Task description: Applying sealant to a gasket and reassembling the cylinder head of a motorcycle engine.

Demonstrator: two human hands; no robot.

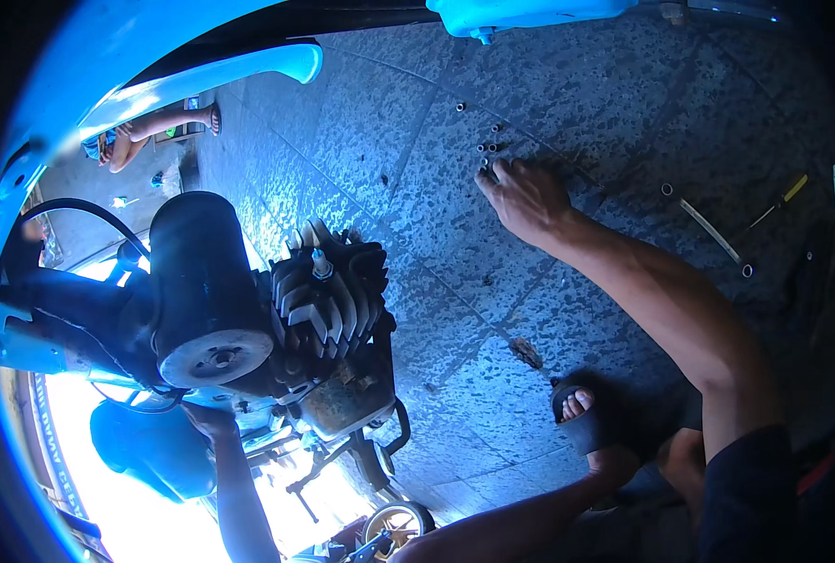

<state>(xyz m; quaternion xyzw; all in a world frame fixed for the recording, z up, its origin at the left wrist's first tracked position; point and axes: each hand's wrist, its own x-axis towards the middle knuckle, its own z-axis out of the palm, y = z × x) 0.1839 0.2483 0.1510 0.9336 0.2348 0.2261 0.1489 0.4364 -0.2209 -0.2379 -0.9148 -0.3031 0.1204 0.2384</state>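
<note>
My right hand (527, 199) reaches down to the stone-paved floor, its fingers curled together by several small metal cylindrical pieces (493, 147). One small piece (486, 162) lies right at the fingertips; what they pinch, if anything, is hidden. On the other side, my left hand (213, 418) is up against the underside of a motorcycle engine, below a black cylinder (201, 272) with a round metal end. Its fingers disappear behind the parts. The finned cylinder head (331, 291) carries a spark plug (321, 265).
A ring-ended wrench (710, 231) and a yellow-handled screwdriver (781, 200) lie on the floor at right. Blue body panels (201, 84) arch overhead at left. My sandalled foot (579, 405) stands at lower right. Another person's leg (168, 122) shows at upper left. A wheel (398, 530) appears below.
</note>
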